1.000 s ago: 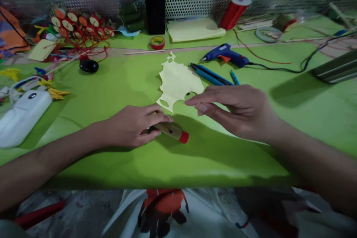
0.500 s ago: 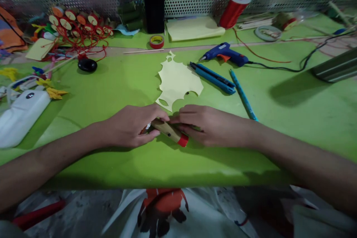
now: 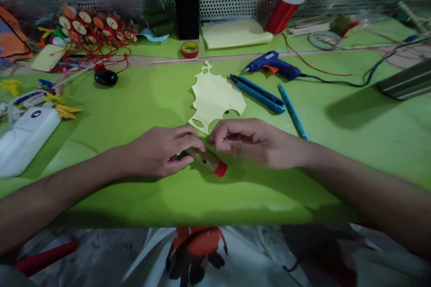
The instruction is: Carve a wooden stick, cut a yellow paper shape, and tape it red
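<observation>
A small tan tube (image 3: 210, 161) with a red end and a black dot on its side lies slantwise on the green tabletop. My left hand (image 3: 168, 150) has thumb and fingers closed round its far-left part, which is mostly hidden. A bit of white and orange shows under that palm. Just right of the tube, apart from it, hovers my right hand (image 3: 249, 141) with curled fingers and the thumb drawn in to them; I cannot make out anything between them. Beyond both hands is a cut-out sheet of pale yellow paper (image 3: 215, 94) with scalloped edges.
A blue box cutter (image 3: 259, 94), a blue pen (image 3: 292, 112) and a blue glue gun (image 3: 272, 65) lie right of the paper. Red tape (image 3: 189, 49) and a red ribbon spool (image 3: 284, 13) stand behind. At left are a white device (image 3: 28, 139) and bundled tubes (image 3: 90, 22).
My right hand has lifted off the tube and drawn slightly right and away, its fingers curling. My left hand stays on the tube, which has hardly moved.
</observation>
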Demonstrator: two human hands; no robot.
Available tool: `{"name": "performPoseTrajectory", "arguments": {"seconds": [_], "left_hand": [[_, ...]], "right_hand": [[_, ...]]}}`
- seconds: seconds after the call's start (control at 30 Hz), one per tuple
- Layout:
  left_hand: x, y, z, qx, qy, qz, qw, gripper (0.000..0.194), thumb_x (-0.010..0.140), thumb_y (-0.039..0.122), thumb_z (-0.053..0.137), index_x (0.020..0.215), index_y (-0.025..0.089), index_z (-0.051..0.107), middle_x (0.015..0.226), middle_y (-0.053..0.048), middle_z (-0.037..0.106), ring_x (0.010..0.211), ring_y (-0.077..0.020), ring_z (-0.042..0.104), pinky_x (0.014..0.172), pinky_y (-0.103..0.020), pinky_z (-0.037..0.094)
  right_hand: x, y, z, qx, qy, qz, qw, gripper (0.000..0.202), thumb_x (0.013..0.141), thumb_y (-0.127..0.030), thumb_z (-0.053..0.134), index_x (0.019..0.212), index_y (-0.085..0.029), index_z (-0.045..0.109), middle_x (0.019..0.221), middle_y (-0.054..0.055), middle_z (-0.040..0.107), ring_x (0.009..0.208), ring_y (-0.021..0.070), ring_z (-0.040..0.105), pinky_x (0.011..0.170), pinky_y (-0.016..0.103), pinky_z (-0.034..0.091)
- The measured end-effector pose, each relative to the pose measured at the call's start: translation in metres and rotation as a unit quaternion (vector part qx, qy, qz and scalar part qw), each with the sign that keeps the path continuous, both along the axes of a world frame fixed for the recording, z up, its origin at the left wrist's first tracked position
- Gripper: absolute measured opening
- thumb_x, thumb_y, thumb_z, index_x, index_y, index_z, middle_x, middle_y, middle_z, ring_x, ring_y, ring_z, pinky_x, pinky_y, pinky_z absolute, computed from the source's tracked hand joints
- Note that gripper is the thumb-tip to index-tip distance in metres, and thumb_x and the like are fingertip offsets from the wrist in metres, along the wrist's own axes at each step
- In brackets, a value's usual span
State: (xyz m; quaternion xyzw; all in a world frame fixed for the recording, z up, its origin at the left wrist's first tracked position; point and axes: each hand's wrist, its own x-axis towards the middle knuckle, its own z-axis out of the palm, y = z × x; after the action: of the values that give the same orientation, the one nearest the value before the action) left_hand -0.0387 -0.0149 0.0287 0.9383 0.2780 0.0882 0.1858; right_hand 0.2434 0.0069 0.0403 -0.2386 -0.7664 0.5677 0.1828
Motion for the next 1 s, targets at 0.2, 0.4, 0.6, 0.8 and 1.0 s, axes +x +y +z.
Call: {"name": "performPoseTrajectory", "arguments": {"seconds": [0.2,0.4,0.6,0.8,1.0], "left_hand": [[0.001,0.000,0.001,0.002,0.011,0.006,1.000,0.022,0.101,0.023,0.057,0.122,0.022,0.063,0.121,-0.005,0.070,0.086,-0.0144,0.068,0.072,-0.026,0.046],[0.000,0.000,0.000,0.008,0.009,-0.004,1.000,0.022,0.101,0.023,0.058,0.123,0.024,0.064,0.121,-0.004,0.070,0.092,-0.0161,0.070,0.075,-0.027,0.048],[-0.001,0.000,0.000,0.047,-0.003,-0.047,0.998,0.032,0.106,0.023,0.054,0.136,0.033,0.060,0.124,-0.004,0.068,0.089,-0.0145,0.067,0.070,-0.026,0.045],[-0.001,0.001,0.004,0.031,0.008,-0.057,0.998,0.043,0.105,0.021,0.054,0.143,0.041,0.060,0.130,-0.003,0.065,0.084,-0.0135,0.066,0.070,-0.026,0.046],[0.004,0.000,0.005,0.035,0.031,-0.033,0.998,0.032,0.101,0.020,0.058,0.131,0.028,0.065,0.121,-0.005,0.068,0.089,-0.0162,0.068,0.068,-0.026,0.046]], "right_hand": [[-0.002,0.001,-0.005,-0.226,0.098,0.011,0.969,0.020,0.105,-0.033,0.067,0.096,-0.015,0.063,0.101,0.008,0.076,0.081,0.0135,0.073,0.066,0.025,0.057],[-0.005,0.001,-0.012,-0.248,0.129,0.003,0.960,0.020,0.102,-0.031,0.072,0.095,-0.014,0.066,0.088,0.003,0.074,0.077,0.0121,0.072,0.072,0.026,0.059],[-0.006,0.000,-0.011,-0.241,0.107,-0.020,0.964,0.024,0.097,-0.035,0.078,0.094,-0.014,0.066,0.084,0.001,0.073,0.074,0.0107,0.069,0.072,0.026,0.058],[-0.008,0.001,-0.014,-0.241,0.135,-0.022,0.961,0.021,0.098,-0.031,0.078,0.093,-0.014,0.067,0.086,0.001,0.073,0.075,0.0110,0.071,0.073,0.026,0.060],[-0.005,-0.003,-0.008,-0.267,0.140,0.010,0.953,0.020,0.099,-0.029,0.076,0.091,-0.013,0.066,0.082,0.002,0.071,0.073,0.0104,0.069,0.071,0.024,0.059]]}}
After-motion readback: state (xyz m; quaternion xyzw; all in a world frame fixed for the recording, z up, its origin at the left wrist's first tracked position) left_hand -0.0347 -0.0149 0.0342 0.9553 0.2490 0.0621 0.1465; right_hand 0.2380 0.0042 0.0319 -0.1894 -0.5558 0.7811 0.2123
